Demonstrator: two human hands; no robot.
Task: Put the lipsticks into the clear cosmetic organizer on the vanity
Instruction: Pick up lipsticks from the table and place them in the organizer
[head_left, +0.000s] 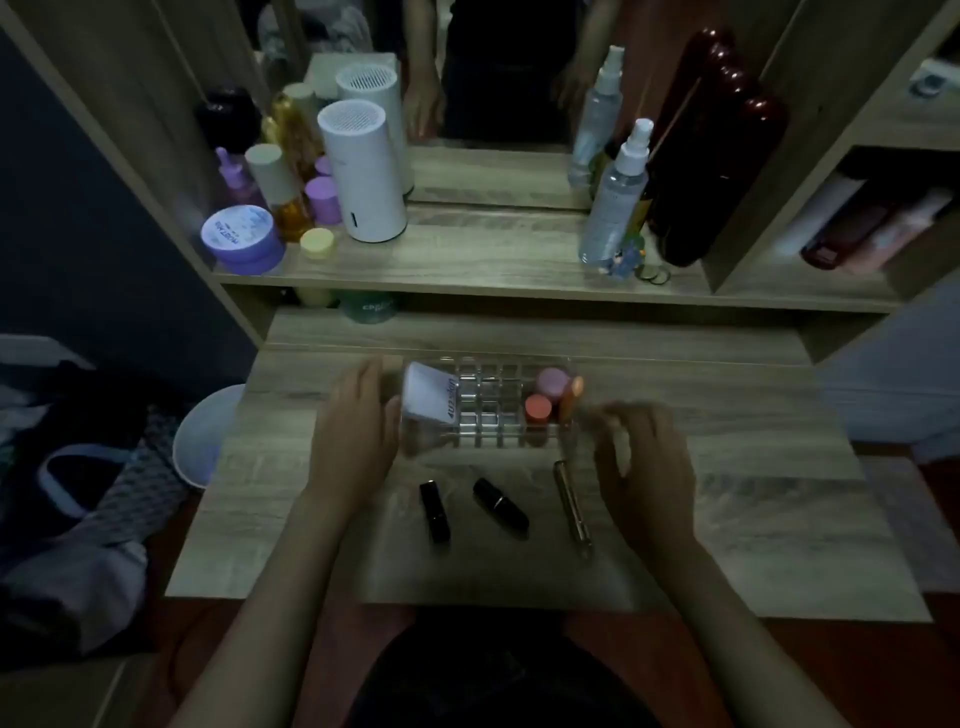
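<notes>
1. Left hand (358, 431): positioned at the left end of the clear cosmetic organizer (485, 402), palm turned toward it, fingers extended and slightly spread. Whether the fingers press on the organizer wall cannot be told; nothing is clamped in the hand.
2. Clear cosmetic organizer: stands on the wooden vanity top (753, 499), between the two hands, its grid of small square compartments facing up.
3. White box (431, 397): leans tilted in the left section of the organizer, a printed side facing right.
4. Grid compartments in the middle of the organizer: details are too dim to tell.
5. Right section of the organizer: a pink-capped item (551, 381) stands at the back, a coral-capped item (538, 408) in front of it, and an orange tube (571, 397) just beside both on the right.
6. Black lipstick (435, 512): lies flat on the vanity top in front of the organizer, toward the left.
7. Second black lipstick (500, 501): lies flat near the first, angled, with a thin metallic band around its middle.
8. Slim metallic lipstick (572, 504): lies flat to the right of the black pair, just beside the right hand.
9. Right hand (641, 467): hovers at the right end of the organizer, blurred, fingers curled loosely and apart; it holds nothing.
</notes>
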